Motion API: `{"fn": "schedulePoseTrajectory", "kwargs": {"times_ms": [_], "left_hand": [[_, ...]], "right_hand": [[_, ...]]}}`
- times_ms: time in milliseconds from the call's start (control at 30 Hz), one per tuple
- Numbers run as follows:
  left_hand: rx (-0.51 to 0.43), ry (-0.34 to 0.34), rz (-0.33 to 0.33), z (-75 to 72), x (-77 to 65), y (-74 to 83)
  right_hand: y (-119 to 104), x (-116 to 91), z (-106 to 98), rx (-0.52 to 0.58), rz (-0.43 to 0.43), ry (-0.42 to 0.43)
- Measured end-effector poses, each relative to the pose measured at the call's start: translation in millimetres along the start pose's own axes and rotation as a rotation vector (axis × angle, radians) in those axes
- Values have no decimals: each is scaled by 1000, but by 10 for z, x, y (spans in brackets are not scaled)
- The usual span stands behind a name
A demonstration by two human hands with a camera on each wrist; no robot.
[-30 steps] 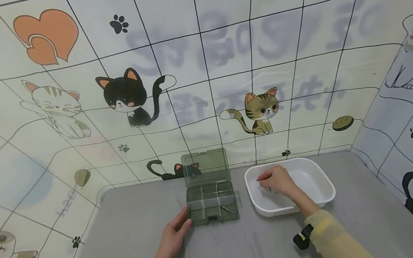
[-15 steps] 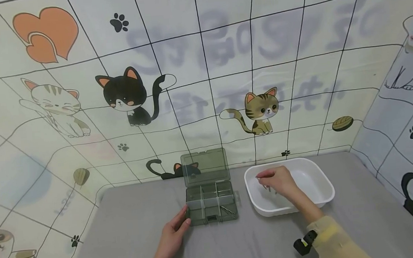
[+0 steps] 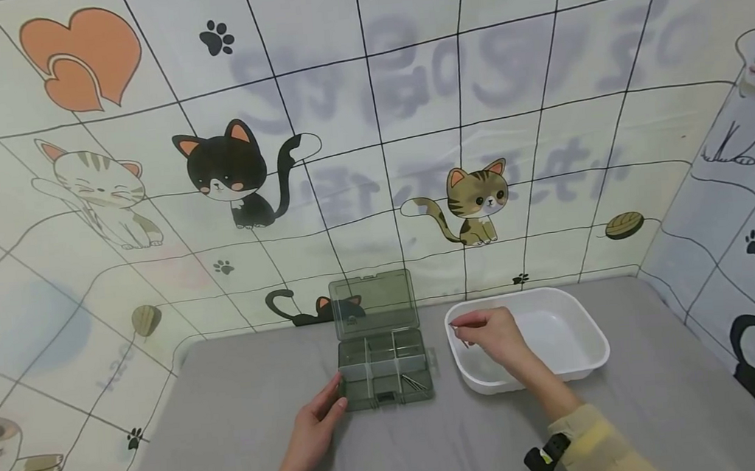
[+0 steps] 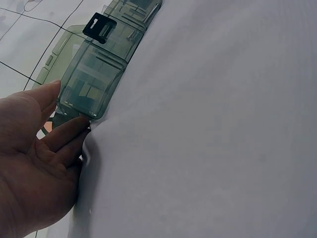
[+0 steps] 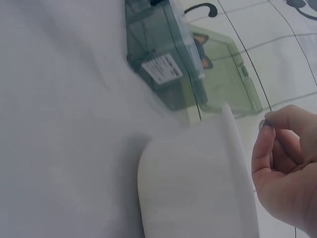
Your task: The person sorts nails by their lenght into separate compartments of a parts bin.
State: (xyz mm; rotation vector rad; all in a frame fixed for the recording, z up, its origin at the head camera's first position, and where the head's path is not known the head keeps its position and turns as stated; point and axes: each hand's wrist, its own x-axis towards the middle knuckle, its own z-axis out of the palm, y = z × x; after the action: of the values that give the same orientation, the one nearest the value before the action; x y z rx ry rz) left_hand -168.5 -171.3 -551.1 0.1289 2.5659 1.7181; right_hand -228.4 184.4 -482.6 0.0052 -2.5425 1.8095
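Note:
A green see-through compartment box (image 3: 385, 369) stands on the grey cloth with its lid (image 3: 374, 304) raised at the back. Several thin metal pieces, like nails or pins, (image 3: 413, 382) lie in its front right compartment. My left hand (image 3: 311, 431) touches the box's left side with thumb and fingertips, the fingers fairly straight. Over the left end of a white plastic tray (image 3: 568, 331), my right hand (image 3: 497, 335) pinches a small metal piece (image 5: 262, 124) between thumb and forefinger. Only its grey end shows in the right wrist view; the rest is hidden.
Behind the box and tray rises a cloth wall (image 3: 423, 136) printed with cats and grid lines. Grey cloth (image 3: 243, 394) covers the table. A narrow gap separates the box from the tray. A black device (image 3: 546, 457) sits on the right wrist.
My right hand has moved left, toward the tray's left rim, with the small metal piece pinched. My left hand and the box stay as they were.

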Motion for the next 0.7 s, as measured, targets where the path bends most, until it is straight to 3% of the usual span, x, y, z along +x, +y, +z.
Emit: {"fn": "schedulePoseTrajectory", "kwargs": {"times_ms": [700], "left_hand": [[-15, 7, 3, 9, -5, 20]], "right_hand": [[-102, -103, 467, -101, -84, -152]]}}
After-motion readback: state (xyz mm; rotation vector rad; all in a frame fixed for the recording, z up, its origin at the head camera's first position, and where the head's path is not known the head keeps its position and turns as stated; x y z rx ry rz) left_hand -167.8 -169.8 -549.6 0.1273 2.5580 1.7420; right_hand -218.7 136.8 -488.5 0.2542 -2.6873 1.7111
